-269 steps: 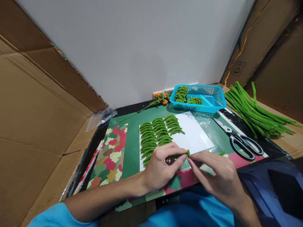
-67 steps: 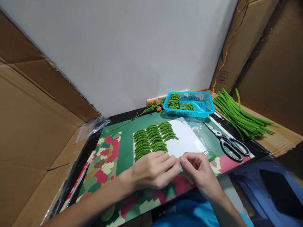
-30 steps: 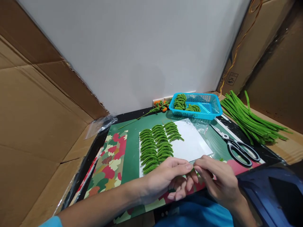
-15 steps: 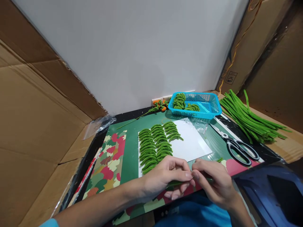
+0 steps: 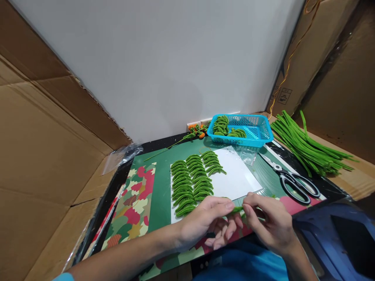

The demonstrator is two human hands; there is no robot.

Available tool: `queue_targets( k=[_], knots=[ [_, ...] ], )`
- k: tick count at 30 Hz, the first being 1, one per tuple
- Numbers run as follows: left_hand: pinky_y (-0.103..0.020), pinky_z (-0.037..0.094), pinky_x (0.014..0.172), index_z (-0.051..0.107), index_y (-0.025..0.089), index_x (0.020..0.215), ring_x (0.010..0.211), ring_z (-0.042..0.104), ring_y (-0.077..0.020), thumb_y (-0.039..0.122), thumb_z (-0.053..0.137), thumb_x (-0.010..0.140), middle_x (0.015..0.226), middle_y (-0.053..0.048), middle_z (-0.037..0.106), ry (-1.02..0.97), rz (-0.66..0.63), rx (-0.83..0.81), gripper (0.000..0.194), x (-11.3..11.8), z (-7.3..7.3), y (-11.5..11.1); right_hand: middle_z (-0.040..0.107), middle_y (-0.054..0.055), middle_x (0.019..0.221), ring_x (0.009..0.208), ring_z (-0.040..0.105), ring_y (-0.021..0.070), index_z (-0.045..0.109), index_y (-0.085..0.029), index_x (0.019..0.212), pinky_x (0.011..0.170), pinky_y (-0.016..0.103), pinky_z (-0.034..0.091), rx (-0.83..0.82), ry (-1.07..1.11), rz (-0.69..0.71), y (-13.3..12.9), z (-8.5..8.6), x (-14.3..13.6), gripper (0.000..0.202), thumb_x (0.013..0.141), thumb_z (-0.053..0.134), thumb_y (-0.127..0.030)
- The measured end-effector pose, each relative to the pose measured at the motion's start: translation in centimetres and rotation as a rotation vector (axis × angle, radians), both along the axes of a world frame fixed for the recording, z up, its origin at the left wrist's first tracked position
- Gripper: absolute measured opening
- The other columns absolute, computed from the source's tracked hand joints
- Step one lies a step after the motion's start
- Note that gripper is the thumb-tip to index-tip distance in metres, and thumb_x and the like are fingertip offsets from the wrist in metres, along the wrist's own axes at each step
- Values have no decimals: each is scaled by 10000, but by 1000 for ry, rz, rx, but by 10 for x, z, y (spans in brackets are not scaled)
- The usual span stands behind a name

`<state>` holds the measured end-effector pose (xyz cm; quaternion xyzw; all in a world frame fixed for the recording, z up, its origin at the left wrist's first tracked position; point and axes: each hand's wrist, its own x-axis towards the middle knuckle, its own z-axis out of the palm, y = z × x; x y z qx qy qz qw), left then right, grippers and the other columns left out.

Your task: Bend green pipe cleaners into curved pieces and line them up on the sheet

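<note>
A short piece of green pipe cleaner (image 5: 237, 209) stretches between my two hands at the front of the table. My left hand (image 5: 215, 220) pinches one end between thumb and forefinger, its other fingers curled loosely below. At the opposite end, my right hand (image 5: 268, 220) grips the piece with thumb and fingertips; part of it is hidden there. Just beyond my hands lies a white sheet (image 5: 234, 171), bearing rows of curved green pipe-cleaner leaves (image 5: 181, 187). The third row on the sheet is shorter than the others.
A blue basket (image 5: 260, 142) at the back holds more green leaves. Black-handled scissors (image 5: 293, 181) lie right of the sheet, near a bundle of long green pipe cleaners (image 5: 307, 148). An orange-flowered stem (image 5: 187, 136) rests behind. Cardboard (image 5: 43, 128) walls the left side.
My hands have moved slightly apart, the right one going right, so the green piece now shows between them. The leaves on the sheet look the same.
</note>
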<state>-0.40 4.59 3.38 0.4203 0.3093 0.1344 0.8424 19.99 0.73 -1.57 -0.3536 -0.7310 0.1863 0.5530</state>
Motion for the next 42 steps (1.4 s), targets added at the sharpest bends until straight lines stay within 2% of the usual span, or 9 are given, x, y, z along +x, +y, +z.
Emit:
queue_targets(
  k=[5, 9, 16, 22, 25, 31, 35, 40, 42],
  knots=[
    [-183, 310, 413, 729, 111, 977, 424, 484, -57, 642, 646, 1028, 665, -24, 684, 113, -46, 315, 540, -1, -4, 1, 558, -86, 589, 439, 433, 72, 607, -235, 811, 448, 215, 314, -148, 68, -70, 0, 4, 3, 260, 1054, 611, -143],
    [-175, 348, 429, 708, 123, 873, 427, 462, -52, 602, 606, 1067, 676, -50, 728, 242, -23, 467, 527, -1, -1, -2, 570, -78, 544, 423, 401, 77, 621, -220, 748, 423, 218, 302, -318, 124, -74, 1, 7, -3, 326, 1073, 601, -214],
    [-164, 319, 353, 689, 128, 953, 379, 491, -69, 696, 603, 1026, 679, -61, 751, 177, -57, 294, 580, -3, -16, -4, 507, -58, 590, 503, 436, 100, 637, -205, 743, 485, 217, 372, -353, 203, -217, 3, 5, -8, 338, 1063, 633, -314],
    [-164, 282, 315, 692, 111, 863, 347, 522, -78, 749, 636, 976, 642, -85, 748, 128, -32, 215, 650, -3, -25, -2, 638, -14, 631, 545, 573, 132, 723, -186, 772, 514, 219, 471, -536, 381, -24, 4, 8, -18, 337, 1017, 728, -416],
    [-160, 280, 317, 706, 105, 874, 348, 532, -76, 739, 657, 972, 668, -103, 773, 143, -37, 228, 643, -3, -23, -1, 671, 1, 653, 564, 606, 142, 747, -176, 780, 537, 226, 502, -568, 398, -10, 3, 10, -22, 342, 1028, 717, -410],
    [-171, 321, 307, 712, 103, 739, 317, 509, -83, 741, 653, 970, 589, -101, 746, 189, -32, 264, 681, -4, -25, 0, 752, 24, 679, 574, 715, 163, 782, -186, 769, 550, 222, 548, -332, 178, -206, -2, 4, -22, 302, 1043, 689, -273],
    [-167, 326, 294, 727, 97, 674, 283, 477, -84, 721, 690, 946, 465, -61, 666, 247, 6, 265, 682, -4, -22, 1, 850, 70, 806, 655, 811, 203, 862, -190, 968, 628, 242, 634, -123, 109, -263, -2, -2, -27, 183, 1019, 688, -164],
    [-172, 322, 290, 760, 87, 718, 269, 470, -91, 677, 687, 942, 463, -67, 676, 234, -3, 220, 636, -5, -15, 2, 870, 48, 796, 650, 845, 219, 876, -191, 982, 621, 233, 689, -380, 371, -143, 0, 4, -31, 75, 941, 815, -206],
    [-173, 319, 291, 748, 91, 684, 266, 464, -90, 627, 677, 951, 457, -69, 672, 239, -10, 219, 602, -5, -14, 1, 880, 44, 813, 663, 854, 225, 884, -198, 965, 615, 230, 696, -404, 417, -107, -1, 6, -31, 70, 910, 844, -183]
  ],
)
